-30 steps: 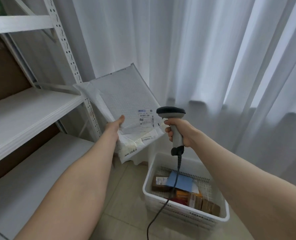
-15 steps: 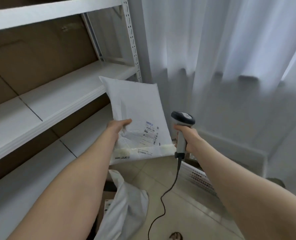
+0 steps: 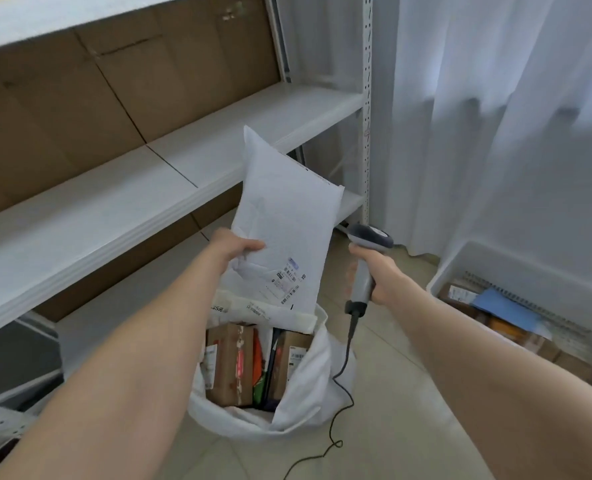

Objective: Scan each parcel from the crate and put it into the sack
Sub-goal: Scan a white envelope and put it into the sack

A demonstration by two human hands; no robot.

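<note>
Now the left hand (image 3: 234, 245) is pinching the left edge of a white mailer (image 3: 284, 233) at mid-frame, thumb on top and fingers closed on it, holding it upright with its lower end hanging just over the open sack (image 3: 308, 393) at lower centre. The right hand (image 3: 379, 278) is wrapped tight around the grip of a scanner (image 3: 365, 268), just right of the mailer, its cable (image 3: 339, 386) trailing down past the sack to the floor. The hands are apart, each clamped on its own thing.

Judging by the position over the sack, the step in hand is dropping the mailer in. To do it well, the lower end wants steering toward the free gap at the sack's upper edge, since brown boxes (image 3: 230, 362) are already standing packed inside; sliding it in edge-first beside them should keep it from catching on the rim. The cable is lying close to the sack's right side and could snag if the right hand swings across.

A shipping label (image 3: 289, 280) with barcodes is showing on the mailer's lower face, too small to read. A strip below it carries printed characters, only "5元" being roughly legible. The crate (image 3: 460, 268), at right of the frame, is holding more parcels.
</note>
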